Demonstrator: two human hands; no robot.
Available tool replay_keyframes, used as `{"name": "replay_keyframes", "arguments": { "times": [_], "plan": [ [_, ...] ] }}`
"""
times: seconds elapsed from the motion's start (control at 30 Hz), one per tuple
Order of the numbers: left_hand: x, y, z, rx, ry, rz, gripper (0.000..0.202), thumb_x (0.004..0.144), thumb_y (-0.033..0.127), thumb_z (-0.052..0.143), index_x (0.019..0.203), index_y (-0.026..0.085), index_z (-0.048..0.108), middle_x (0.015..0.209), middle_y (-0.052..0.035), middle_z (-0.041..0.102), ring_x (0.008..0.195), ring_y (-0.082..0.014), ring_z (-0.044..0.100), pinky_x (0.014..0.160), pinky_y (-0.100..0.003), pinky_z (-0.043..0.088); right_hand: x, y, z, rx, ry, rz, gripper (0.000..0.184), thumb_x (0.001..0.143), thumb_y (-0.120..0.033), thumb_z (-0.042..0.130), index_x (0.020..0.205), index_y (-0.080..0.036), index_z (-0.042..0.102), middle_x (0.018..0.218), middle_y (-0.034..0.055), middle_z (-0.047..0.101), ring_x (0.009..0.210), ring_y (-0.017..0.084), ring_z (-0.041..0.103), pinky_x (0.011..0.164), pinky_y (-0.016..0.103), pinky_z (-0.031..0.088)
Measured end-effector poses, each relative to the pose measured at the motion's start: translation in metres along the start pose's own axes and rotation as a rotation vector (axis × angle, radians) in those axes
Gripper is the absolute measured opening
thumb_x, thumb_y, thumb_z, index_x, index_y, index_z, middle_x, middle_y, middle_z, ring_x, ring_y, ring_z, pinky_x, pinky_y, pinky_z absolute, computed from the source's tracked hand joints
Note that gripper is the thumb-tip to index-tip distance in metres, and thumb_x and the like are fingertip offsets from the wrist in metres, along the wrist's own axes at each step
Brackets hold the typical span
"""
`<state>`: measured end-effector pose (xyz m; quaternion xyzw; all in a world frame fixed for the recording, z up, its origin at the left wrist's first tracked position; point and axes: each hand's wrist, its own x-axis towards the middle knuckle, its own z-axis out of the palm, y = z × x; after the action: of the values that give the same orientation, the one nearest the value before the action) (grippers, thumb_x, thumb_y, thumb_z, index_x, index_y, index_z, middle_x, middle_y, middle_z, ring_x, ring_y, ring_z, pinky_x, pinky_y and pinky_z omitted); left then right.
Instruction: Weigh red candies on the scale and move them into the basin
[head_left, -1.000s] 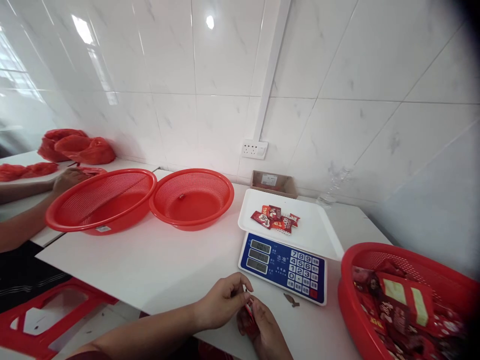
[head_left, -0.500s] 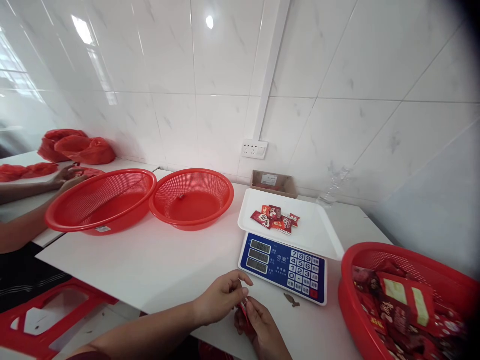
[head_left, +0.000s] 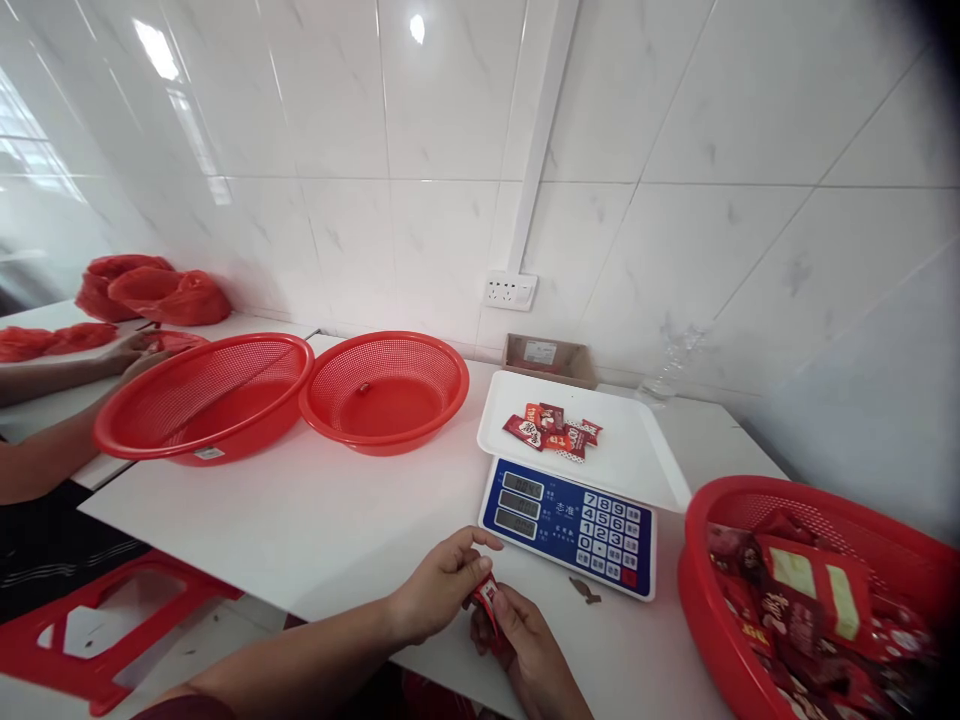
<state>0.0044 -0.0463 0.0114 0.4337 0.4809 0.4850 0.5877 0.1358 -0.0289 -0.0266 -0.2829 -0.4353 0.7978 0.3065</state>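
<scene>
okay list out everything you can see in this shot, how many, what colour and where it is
small packet: one, red, pinched between both hands at the table's near edge
scale: one, blue keypad face, white tray, right of centre
packets on tray: a small pile, red, count unclear
empty baskets: two, red mesh, left of the scale, rims touching
full basket: one, red, far right, packed with red packets
cardboard box: one, brown, behind the scale by the wall
wall socket: one, white, on the tiles
dark scrap: one, on the table in front of the scale
table: one, white
red bags: heaped, far left
red stool: one, lower left
co-worker's arms: two, far left
left hand: holds the packet
right hand: holds the packet
</scene>
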Motion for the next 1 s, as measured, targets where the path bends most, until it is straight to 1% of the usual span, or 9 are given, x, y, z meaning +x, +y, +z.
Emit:
{"name": "replay_keyframes", "arguments": {
  "times": [0.1, 0.27, 0.33, 0.47, 0.57, 0.67, 0.83, 0.93, 1.0],
  "plan": [
    [0.0, 0.002, -0.001, 0.009, 0.023, 0.016, 0.032, 0.081, 0.043, 0.051, 0.1, 0.018, 0.049, 0.054, 0.0083, 0.042, 0.048, -0.0077, 0.04, 0.052, -0.021, 0.032, -0.001, -0.001, 0.0, -0.014, -0.006, -0.003, 0.04, 0.074, -0.055, 0.059, 0.074, -0.016, 0.064, 0.058, 0.0, 0.051, 0.057, 0.013, 0.045, 0.054, 0.027, 0.034],
    [0.006, 0.01, -0.013, 0.038, 0.187, 0.037, 0.031, 0.083, 0.042, 0.047, 0.099, 0.016, 0.051, 0.052, 0.0079, 0.039, 0.05, -0.0088, 0.036, 0.054, -0.022, 0.032, -0.003, 0.002, -0.003, -0.033, -0.03, 0.006, 0.036, 0.077, -0.051, 0.058, 0.075, -0.016, 0.064, 0.063, 0.0014, 0.055, 0.06, 0.013, 0.047, 0.057, 0.026, 0.036],
    [0.008, 0.013, -0.02, 0.065, 0.215, 0.047, 0.03, 0.083, 0.042, 0.047, 0.095, 0.015, 0.053, 0.052, 0.0072, 0.04, 0.051, -0.009, 0.037, 0.055, -0.022, 0.032, -0.003, 0.001, -0.004, -0.068, -0.032, 0.002, 0.038, 0.077, -0.052, 0.058, 0.076, -0.015, 0.064, 0.064, 0.0021, 0.057, 0.06, 0.013, 0.049, 0.058, 0.026, 0.037],
    [0.008, 0.012, -0.027, 0.157, 0.234, 0.061, 0.032, 0.084, 0.046, 0.046, 0.077, 0.015, 0.053, 0.054, 0.0051, 0.045, 0.052, -0.0093, 0.038, 0.056, -0.022, 0.033, -0.005, -0.002, -0.002, -0.111, -0.007, -0.002, 0.039, 0.076, -0.052, 0.059, 0.087, -0.016, 0.065, 0.07, 0.0039, 0.061, 0.067, 0.015, 0.053, 0.064, 0.028, 0.041],
    [0.005, 0.008, -0.026, 0.234, 0.193, 0.044, 0.041, 0.084, 0.051, 0.043, 0.062, 0.016, 0.046, 0.053, 0.0036, 0.046, 0.051, -0.0093, 0.04, 0.055, -0.022, 0.033, -0.006, -0.005, 0.0, -0.094, 0.035, 0.023, 0.04, 0.074, -0.051, 0.062, 0.095, -0.017, 0.064, 0.076, 0.0052, 0.064, 0.074, 0.017, 0.056, 0.07, 0.03, 0.043],
    [0.003, 0.006, -0.024, 0.28, 0.144, 0.041, 0.045, 0.085, 0.054, 0.039, 0.058, 0.018, 0.043, 0.052, 0.0033, 0.046, 0.051, -0.0098, 0.041, 0.056, -0.023, 0.035, -0.007, -0.006, 0.002, -0.07, 0.05, 0.035, 0.036, 0.074, -0.048, 0.064, 0.093, -0.019, 0.061, 0.08, 0.0054, 0.064, 0.077, 0.018, 0.058, 0.072, 0.031, 0.043],
    [0.004, 0.006, -0.025, 0.314, 0.161, 0.063, 0.042, 0.087, 0.05, 0.036, 0.063, 0.017, 0.046, 0.054, 0.003, 0.047, 0.055, -0.0105, 0.043, 0.057, -0.023, 0.036, -0.009, -0.006, -0.001, -0.094, 0.075, 0.021, 0.034, 0.07, -0.047, 0.066, 0.089, -0.019, 0.058, 0.078, 0.0042, 0.063, 0.077, 0.019, 0.058, 0.071, 0.033, 0.045],
    [0.005, 0.006, -0.028, 0.321, 0.175, 0.097, 0.034, 0.089, 0.043, 0.034, 0.083, 0.016, 0.054, 0.053, 0.0049, 0.044, 0.053, -0.0105, 0.042, 0.057, -0.023, 0.037, -0.013, -0.008, -0.008, -0.309, 0.103, -0.033, 0.036, 0.071, -0.05, 0.064, 0.088, -0.019, 0.061, 0.077, 0.0039, 0.062, 0.073, 0.019, 0.057, 0.07, 0.032, 0.045],
    [0.008, 0.008, -0.03, 0.359, 0.201, 0.153, 0.031, 0.09, 0.037, 0.033, 0.1, 0.017, 0.054, 0.057, 0.0043, 0.046, 0.057, -0.0113, 0.045, 0.06, -0.024, 0.04, -0.016, -0.01, -0.014, -0.406, 0.137, -0.055, 0.036, 0.071, -0.051, 0.063, 0.087, -0.019, 0.062, 0.078, 0.0047, 0.063, 0.073, 0.019, 0.057, 0.07, 0.032, 0.045]
  ]
}}
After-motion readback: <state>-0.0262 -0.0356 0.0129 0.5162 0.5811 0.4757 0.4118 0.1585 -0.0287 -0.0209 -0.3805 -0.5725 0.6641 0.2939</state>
